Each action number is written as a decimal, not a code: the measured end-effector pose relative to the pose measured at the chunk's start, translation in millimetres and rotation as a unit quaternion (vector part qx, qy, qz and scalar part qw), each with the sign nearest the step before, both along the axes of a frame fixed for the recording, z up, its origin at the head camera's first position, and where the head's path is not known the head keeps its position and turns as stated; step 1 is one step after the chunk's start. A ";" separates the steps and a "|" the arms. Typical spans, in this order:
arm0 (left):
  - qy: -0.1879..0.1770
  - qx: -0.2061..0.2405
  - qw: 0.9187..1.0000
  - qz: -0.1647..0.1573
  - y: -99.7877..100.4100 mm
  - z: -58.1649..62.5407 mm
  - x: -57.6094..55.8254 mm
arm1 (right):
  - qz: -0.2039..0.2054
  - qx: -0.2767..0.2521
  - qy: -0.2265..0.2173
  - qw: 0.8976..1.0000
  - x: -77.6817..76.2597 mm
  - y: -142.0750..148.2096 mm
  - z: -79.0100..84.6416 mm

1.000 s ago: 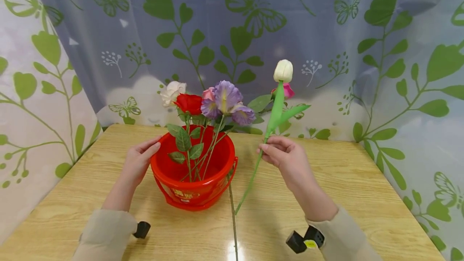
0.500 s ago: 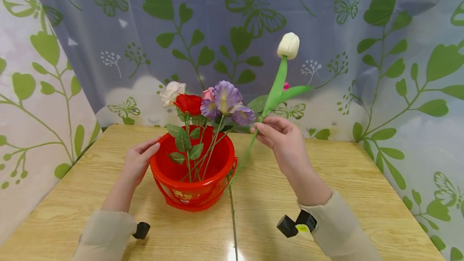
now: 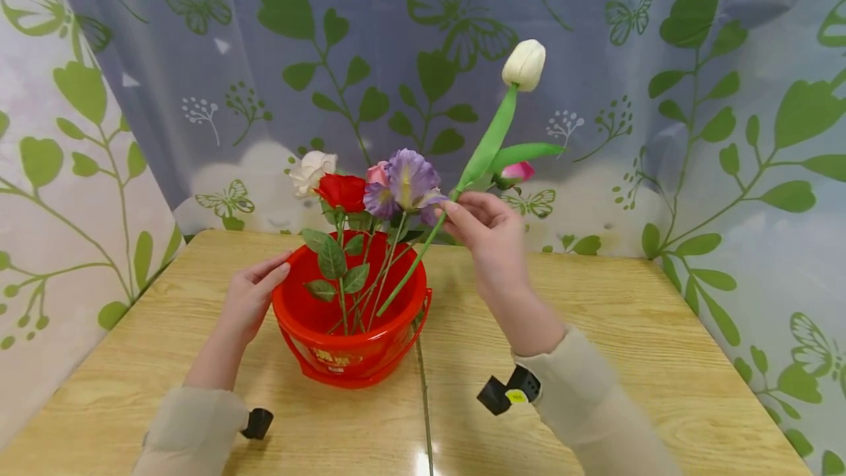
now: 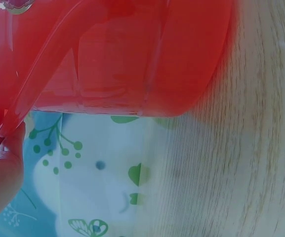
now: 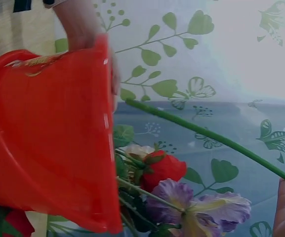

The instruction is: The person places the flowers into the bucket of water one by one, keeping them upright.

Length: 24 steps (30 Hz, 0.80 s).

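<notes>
My right hand [image 3: 492, 248] pinches the green stem of a white tulip [image 3: 524, 65] between thumb and fingers. The tulip leans right, and its stem's lower end overlaps the bucket's opening in the head view. From the right wrist, that stem end [image 5: 130, 102] shows just outside the rim, above the mouth. My left hand [image 3: 247, 296] holds the left rim of the red bucket [image 3: 370, 351], thumb over the edge. Inside the bucket stand a white rose [image 3: 312, 172], a red rose [image 3: 342, 192], a pink bud [image 3: 378, 173] and a purple iris [image 3: 411, 181].
A long thin stem [image 3: 425, 395] lies on the wooden table [image 3: 595, 358], running from beside the bucket to the front. Behind my right hand shows a pink flower [image 3: 518, 170]. A patterned curtain [image 3: 370, 13] hangs behind the table.
My right hand has moved left and up with the tulip, bringing its stem end from over the table to the bucket's opening. My left hand stays on the rim.
</notes>
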State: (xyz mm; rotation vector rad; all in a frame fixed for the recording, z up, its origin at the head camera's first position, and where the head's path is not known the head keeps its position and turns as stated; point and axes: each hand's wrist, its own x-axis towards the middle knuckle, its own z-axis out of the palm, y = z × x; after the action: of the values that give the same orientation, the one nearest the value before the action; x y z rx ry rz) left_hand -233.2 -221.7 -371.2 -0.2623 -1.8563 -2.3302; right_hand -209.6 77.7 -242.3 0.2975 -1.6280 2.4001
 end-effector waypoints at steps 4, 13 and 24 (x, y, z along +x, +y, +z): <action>-0.003 -0.001 1.000 0.001 0.0 0.1 0.3 | -0.010 0.038 0.000 0.999 -3.9 -8.0 -8.7; 0.007 0.012 1.000 -0.002 -0.5 -1.3 -0.1 | -0.012 0.125 0.025 0.992 -5.7 -22.5 -31.0; 0.005 0.010 1.000 0.003 0.6 -0.6 0.1 | 0.026 0.203 0.049 0.978 -5.5 -38.2 -60.2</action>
State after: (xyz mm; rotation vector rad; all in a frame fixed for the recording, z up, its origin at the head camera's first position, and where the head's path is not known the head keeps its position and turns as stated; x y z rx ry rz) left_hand -233.0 -221.1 -371.8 -0.2651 -1.8265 -2.3376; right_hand -215.1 39.5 -302.5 0.5224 -2.0753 2.0305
